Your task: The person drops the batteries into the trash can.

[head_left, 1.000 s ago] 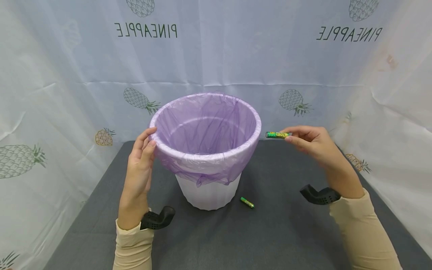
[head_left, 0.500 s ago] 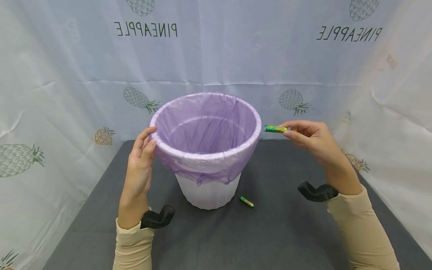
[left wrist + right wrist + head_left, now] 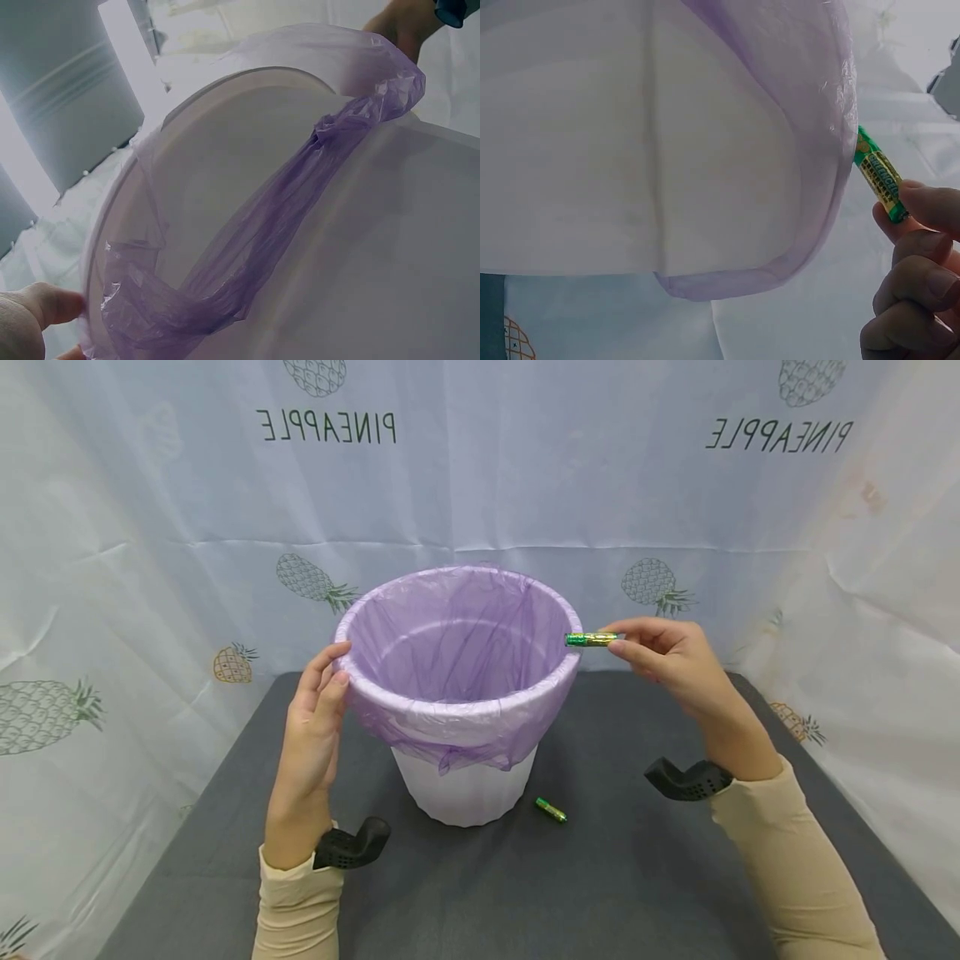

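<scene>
A white trash bin (image 3: pixel 463 789) stands upright, with a thin purple trash bag (image 3: pixel 457 677) lining it and folded down over the rim. My left hand (image 3: pixel 311 727) rests at the bin's left rim, fingertips and thumb against the bag-covered edge; the left wrist view shows the thumb (image 3: pixel 56 304) right at the rim. My right hand (image 3: pixel 667 660) pinches a green and yellow battery (image 3: pixel 591 640) by one end between thumb and fingers. The battery's free end overlaps the right rim in the head view. Another green battery (image 3: pixel 551 810) lies on the table, right of the bin's base.
The table (image 3: pixel 465 902) has a dark grey cover. A white curtain (image 3: pixel 487 485) printed with pineapples hangs behind it and on both sides. Black camera mounts are on both wrists, such as the right one (image 3: pixel 686 781).
My right hand has risen and moved left with the battery, from beside the bin to the right rim. The left hand, the bin and the battery on the table stay put.
</scene>
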Tool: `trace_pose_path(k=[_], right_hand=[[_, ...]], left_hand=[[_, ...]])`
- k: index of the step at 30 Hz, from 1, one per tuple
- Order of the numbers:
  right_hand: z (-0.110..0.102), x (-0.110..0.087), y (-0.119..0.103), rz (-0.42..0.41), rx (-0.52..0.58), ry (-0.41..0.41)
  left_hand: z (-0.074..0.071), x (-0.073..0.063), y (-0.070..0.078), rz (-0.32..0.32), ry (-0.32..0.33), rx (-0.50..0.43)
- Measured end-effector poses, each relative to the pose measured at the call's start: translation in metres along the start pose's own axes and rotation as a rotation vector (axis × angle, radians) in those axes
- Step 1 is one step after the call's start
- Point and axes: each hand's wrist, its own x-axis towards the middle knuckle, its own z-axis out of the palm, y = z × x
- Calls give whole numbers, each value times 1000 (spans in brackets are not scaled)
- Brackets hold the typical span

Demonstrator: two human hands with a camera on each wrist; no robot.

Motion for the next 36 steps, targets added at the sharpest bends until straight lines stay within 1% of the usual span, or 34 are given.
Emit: trace_pose_path(k=[8,16,22,29,36], right_hand=[[9,11,1,0,-1,1],[17,16,5,28,-47,4],[18,18,6,32,-40,4],[18,21,3,35,-62,16],[18,20,4,33,-24,13]], left_hand=[[-1,0,0,-2,3,6],[-1,0,-1,1,4,4],[-1,0,-1,2,2,5],[0,0,1,-8,9,10],[0,0,0,-13,15,10]])
